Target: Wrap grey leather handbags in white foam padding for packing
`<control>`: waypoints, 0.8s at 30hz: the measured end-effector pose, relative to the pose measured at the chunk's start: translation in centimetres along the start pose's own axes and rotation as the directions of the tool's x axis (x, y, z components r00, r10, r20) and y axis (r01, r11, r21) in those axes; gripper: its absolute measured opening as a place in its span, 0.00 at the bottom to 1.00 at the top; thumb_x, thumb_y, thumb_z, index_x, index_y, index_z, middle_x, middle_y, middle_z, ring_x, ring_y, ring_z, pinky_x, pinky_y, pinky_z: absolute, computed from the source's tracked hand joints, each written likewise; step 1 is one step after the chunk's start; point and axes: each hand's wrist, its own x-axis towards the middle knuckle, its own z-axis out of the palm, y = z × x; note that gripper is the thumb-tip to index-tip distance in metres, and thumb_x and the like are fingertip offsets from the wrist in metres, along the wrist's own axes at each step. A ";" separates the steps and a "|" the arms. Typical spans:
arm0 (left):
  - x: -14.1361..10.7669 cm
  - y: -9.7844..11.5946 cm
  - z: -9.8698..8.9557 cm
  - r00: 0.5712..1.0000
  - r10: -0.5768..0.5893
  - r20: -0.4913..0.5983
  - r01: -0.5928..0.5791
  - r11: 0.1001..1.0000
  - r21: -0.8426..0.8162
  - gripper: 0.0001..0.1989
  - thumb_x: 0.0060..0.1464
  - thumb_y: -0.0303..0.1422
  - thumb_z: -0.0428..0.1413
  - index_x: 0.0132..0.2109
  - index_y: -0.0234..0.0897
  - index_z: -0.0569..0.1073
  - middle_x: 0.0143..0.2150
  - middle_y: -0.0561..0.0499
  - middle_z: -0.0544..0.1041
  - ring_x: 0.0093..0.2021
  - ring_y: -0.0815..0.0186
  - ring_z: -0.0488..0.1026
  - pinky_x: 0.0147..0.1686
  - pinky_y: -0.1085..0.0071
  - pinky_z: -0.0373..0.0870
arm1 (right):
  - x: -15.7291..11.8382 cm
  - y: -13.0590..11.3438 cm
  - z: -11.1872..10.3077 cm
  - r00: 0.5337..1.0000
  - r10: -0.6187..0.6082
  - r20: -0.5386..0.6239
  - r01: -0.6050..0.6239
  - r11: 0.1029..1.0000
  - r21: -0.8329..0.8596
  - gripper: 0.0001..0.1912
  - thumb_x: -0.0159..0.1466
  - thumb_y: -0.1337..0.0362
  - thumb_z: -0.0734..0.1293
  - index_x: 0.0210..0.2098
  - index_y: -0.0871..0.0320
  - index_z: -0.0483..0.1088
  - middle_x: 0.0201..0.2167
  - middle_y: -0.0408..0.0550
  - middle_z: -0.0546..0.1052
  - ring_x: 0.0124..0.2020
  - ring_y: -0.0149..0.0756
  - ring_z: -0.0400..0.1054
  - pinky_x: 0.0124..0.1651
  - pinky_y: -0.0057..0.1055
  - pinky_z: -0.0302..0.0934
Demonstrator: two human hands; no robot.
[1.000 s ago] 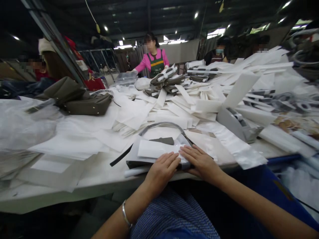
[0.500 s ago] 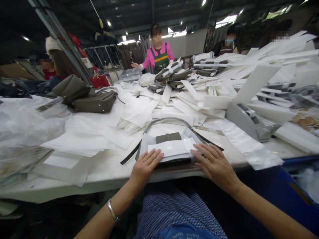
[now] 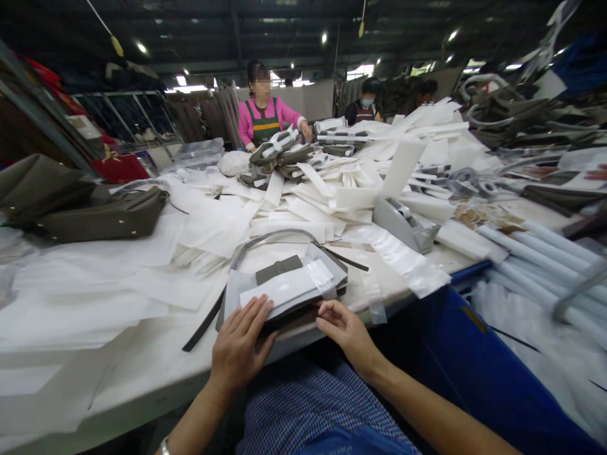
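A dark grey-green handbag [image 3: 279,268] lies on the table before me, its strap [image 3: 275,235] arched behind it and wrapped in a clear cover. A white sheet [image 3: 284,285] covers part of its upper side, with clear tape [image 3: 321,277] at the right end. My left hand [image 3: 241,341] is open, its outstretched fingers resting on the left end of the sheet and the bag's front edge. By the bag's lower right corner, my right hand [image 3: 348,335] has half-curled fingers, with the thumb apart. I see nothing between them; the fingertips are partly hidden at the bag's edge.
White sheets [image 3: 190,265] and strips are heaped across the table. A grey tape dispenser [image 3: 403,227] stands beyond the bag, right. More handbags [image 3: 104,212] lie left. A blue bin [image 3: 465,354] adjoins the table's right side. Across the table stands a person in pink sleeves [image 3: 289,115].
The view has swung right. My right hand has come off the white sheet to the bag's lower right edge, its fingers curling. My left hand stays on the left end.
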 end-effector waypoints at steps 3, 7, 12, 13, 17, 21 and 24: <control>-0.1 0.0 0.2 0.998 -0.055 -0.032 0.055 0.998 0.015 0.33 0.61 0.40 0.58 0.69 0.39 0.59 0.66 0.44 0.67 0.65 0.53 0.65 0.63 0.56 0.62 | 0.2 0.1 1.5 0.997 -0.039 -0.060 0.051 0.975 0.215 0.10 0.58 0.60 0.73 0.33 0.55 0.68 0.55 0.47 0.73 0.56 0.44 0.67 0.63 0.42 0.57; -0.2 -0.1 0.5 0.989 -0.114 -0.096 0.116 0.993 0.024 0.35 0.60 0.40 0.59 0.70 0.40 0.58 0.65 0.45 0.69 0.64 0.53 0.67 0.62 0.57 0.63 | 1.6 0.7 2.5 0.989 0.049 -0.141 0.036 0.839 0.544 0.09 0.55 0.65 0.73 0.33 0.53 0.70 0.45 0.42 0.76 0.56 0.40 0.68 0.65 0.40 0.56; -0.3 0.0 1.1 0.984 -0.120 -0.128 0.126 0.991 0.035 0.35 0.59 0.41 0.61 0.69 0.42 0.59 0.64 0.45 0.70 0.62 0.52 0.69 0.61 0.58 0.64 | 3.3 0.5 1.8 0.973 0.229 0.010 -0.193 0.796 0.573 0.17 0.49 0.69 0.72 0.40 0.52 0.73 0.43 0.42 0.78 0.50 0.37 0.72 0.63 0.41 0.59; -0.4 0.0 1.2 0.982 -0.126 -0.140 0.132 0.991 0.036 0.36 0.58 0.41 0.61 0.70 0.42 0.58 0.64 0.45 0.70 0.62 0.52 0.69 0.61 0.58 0.64 | 3.3 0.1 1.8 0.975 0.218 0.047 -0.210 0.827 0.522 0.18 0.49 0.69 0.72 0.40 0.53 0.74 0.45 0.43 0.78 0.51 0.37 0.71 0.64 0.40 0.58; -0.9 -0.6 1.1 0.965 -0.175 -0.195 0.186 0.982 0.041 0.40 0.59 0.36 0.61 0.72 0.41 0.51 0.65 0.43 0.69 0.62 0.53 0.69 0.61 0.59 0.64 | 2.8 -2.0 2.5 0.980 0.066 0.188 -0.123 0.943 0.311 0.24 0.55 0.65 0.71 0.52 0.53 0.74 0.51 0.47 0.78 0.58 0.41 0.67 0.65 0.44 0.54; -1.2 -0.9 0.7 0.935 -0.277 -0.221 0.285 0.958 0.005 0.39 0.61 0.30 0.58 0.73 0.42 0.49 0.65 0.45 0.69 0.62 0.55 0.70 0.59 0.62 0.66 | 3.0 -3.5 0.0 0.940 -0.225 0.256 0.286 0.930 -0.233 0.22 0.63 0.58 0.69 0.57 0.50 0.72 0.54 0.50 0.77 0.57 0.45 0.69 0.64 0.49 0.57; -1.2 -0.8 0.7 0.926 -0.318 -0.205 0.317 0.948 -0.037 0.38 0.61 0.27 0.57 0.72 0.46 0.51 0.65 0.48 0.69 0.62 0.56 0.70 0.60 0.63 0.66 | 4.2 -3.0 -5.9 0.837 -0.480 0.264 0.493 0.449 -0.745 0.20 0.67 0.59 0.66 0.58 0.51 0.71 0.61 0.51 0.72 0.65 0.48 0.61 0.70 0.54 0.46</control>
